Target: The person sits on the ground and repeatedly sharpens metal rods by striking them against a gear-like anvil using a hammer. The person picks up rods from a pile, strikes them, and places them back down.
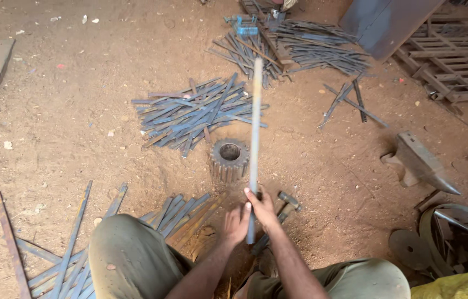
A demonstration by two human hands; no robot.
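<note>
Standing nearly upright in view, a long metal rod [255, 127] runs its long axis from the hands away toward the top of the picture, far end pointing at the scattered strips beyond; its lower end sits between the knees, low in the middle of the frame; the upper length is motion-blurred.

Right hand [263, 209]: clasped round the rod's lower part, thumb and fingers wrapped, forearm rising from bottom centre.
Left hand [236, 224]: pressed to the rod just below and beside the right hand, fingers curled on it; whether they close fully round cannot be told.

Toothed steel gear [229, 159]: on the dirt just left of the rod, bore upward, ahead of the hands.
Hammer [286, 206]: on the ground just right of the hands.
Pile of flat metal strips [198, 113]: beyond the gear; a second heap [295, 47] farther off; more strips [68, 249] by the left knee.
Anvil [419, 163]: well apart, at right.
Dirt floor [79, 83]: reddish, littered.
</note>
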